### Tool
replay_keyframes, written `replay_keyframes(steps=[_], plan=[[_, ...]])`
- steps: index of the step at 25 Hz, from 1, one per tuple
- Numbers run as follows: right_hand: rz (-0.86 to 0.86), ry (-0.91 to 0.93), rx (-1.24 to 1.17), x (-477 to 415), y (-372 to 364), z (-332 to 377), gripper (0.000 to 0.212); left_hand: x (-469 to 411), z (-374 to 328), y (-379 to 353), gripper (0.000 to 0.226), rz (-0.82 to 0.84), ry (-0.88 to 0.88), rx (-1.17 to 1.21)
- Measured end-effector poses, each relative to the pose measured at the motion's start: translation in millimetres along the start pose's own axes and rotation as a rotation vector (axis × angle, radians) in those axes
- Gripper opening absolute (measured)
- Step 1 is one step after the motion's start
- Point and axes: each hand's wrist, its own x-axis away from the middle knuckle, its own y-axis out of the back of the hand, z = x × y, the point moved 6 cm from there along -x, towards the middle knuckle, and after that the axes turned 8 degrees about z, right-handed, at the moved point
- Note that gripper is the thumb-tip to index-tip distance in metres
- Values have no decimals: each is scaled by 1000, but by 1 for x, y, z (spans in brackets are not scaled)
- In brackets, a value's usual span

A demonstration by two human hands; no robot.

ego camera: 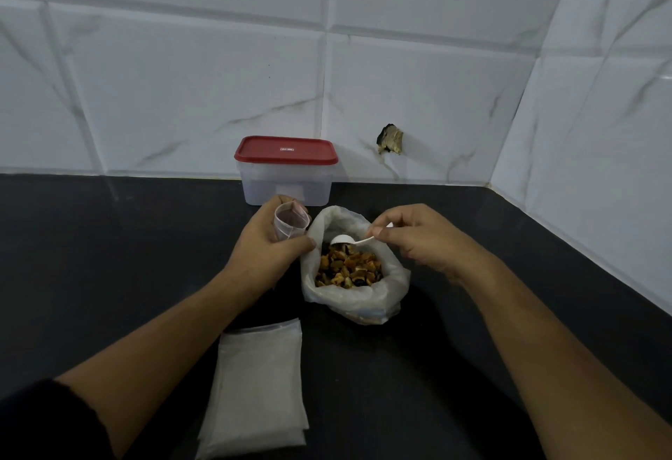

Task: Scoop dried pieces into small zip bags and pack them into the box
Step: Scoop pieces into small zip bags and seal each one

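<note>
- Two hands were at work over the dark counter (109, 241), both just in front of the box (287, 187).
- The left hand (262, 245) had its fingers and thumb curled round a small zip bag (291, 223); the bag stood roughly upright, with its mouth held open in a round shape and facing up.
- The right hand (418, 238) pinched the handle end of a white spoon (345, 240) between thumb and forefinger, the other fingers loosely curled.
- The spoon's long axis ran nearly level, handle to the right, bowl pointing left toward the small bag.
- The spoon's bowl sat inside the mouth of the large plastic bag (367, 299), just above the dried pieces (347, 268); whether it carried anything, I could not tell.
- The large bag sat open on the counter between the two wrists, with orange-brown pieces heaped inside.
- The box stood against the tiled wall (182, 78), its red lid (286, 150) on and its long side facing the person.
- A flat stack of empty zip bags (260, 387) lay nearer the person, between the forearms, its long axis running front to back.
</note>
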Motion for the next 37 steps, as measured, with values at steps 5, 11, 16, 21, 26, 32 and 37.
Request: replay_keyframes(steps=[5,11,16,21,26,32,37], plan=[[12,-14,51,2,9,-1,17,2,-2,-1,34,1,4,18],[10,-126,-307,-4,-7,-13,19,0,0,-1,31,5,18,-10],[38,-127,-275,-2,-6,-14,18,1,-1,-1,31,5,13,-3],[44,-173,-273,0,4,-18,19,1,0,-1,32,4,3,-11],[1,-264,-536,-11,-14,-36,16,1,1,-1,32,6,5,-3],[-15,-300,-741,-8,-14,-37,19,0,-1,-1,28,8,5,9],[-72,-301,-569,-10,-12,-39,24,1,-1,-1,33,12,5,8]])
